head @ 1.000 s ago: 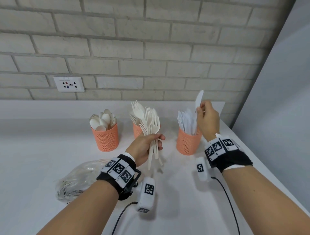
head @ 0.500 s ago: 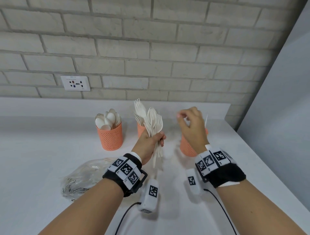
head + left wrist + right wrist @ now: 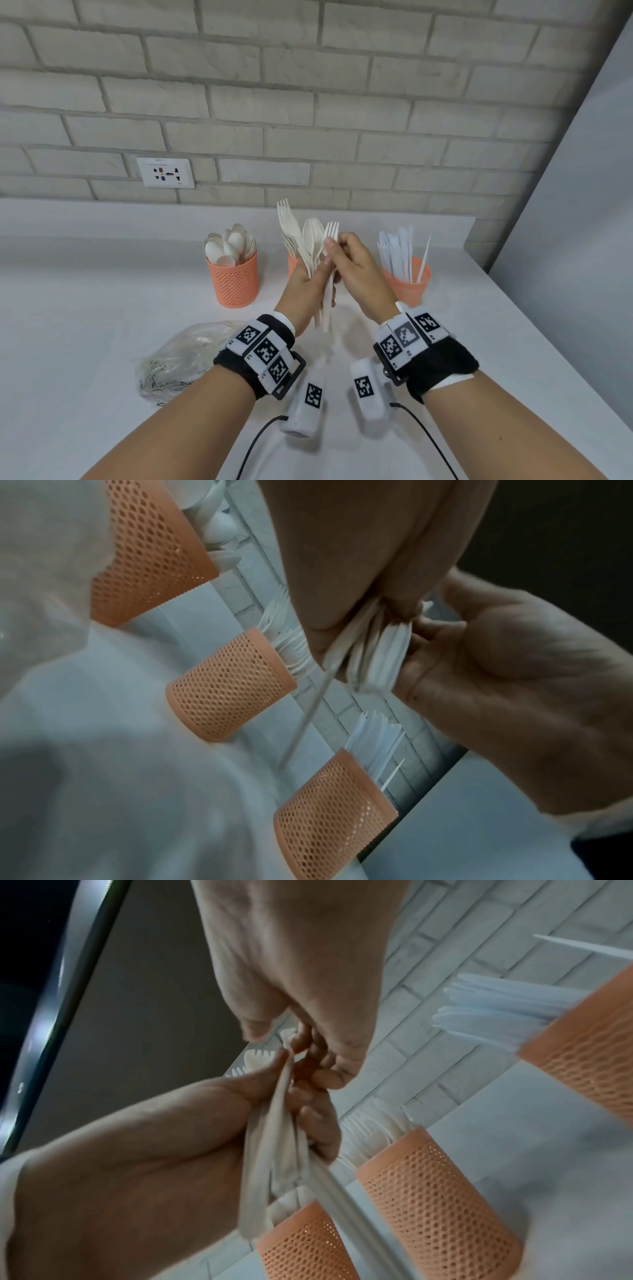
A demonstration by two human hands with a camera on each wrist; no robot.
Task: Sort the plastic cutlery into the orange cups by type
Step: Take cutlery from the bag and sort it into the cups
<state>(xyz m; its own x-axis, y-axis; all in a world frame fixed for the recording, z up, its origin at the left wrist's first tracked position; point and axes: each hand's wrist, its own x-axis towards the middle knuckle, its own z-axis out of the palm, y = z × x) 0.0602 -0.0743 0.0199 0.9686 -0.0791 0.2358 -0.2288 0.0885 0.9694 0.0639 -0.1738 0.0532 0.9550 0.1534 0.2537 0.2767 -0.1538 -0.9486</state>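
while the left hand (image 3: 305, 284) clutches the bundle (image 3: 310, 240) by its handles above the middle cup (image 3: 227, 685), the right hand (image 3: 356, 270) pinches one fork (image 3: 331, 230) at the neck; it looks light, thin, slick, best drawn straight up.

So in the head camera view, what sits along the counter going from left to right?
Crumpled clear plastic bag → orange cup of spoons → left hand gripping a bundle of cutlery → right hand pinching a fork in that bundle → orange cup of knives.
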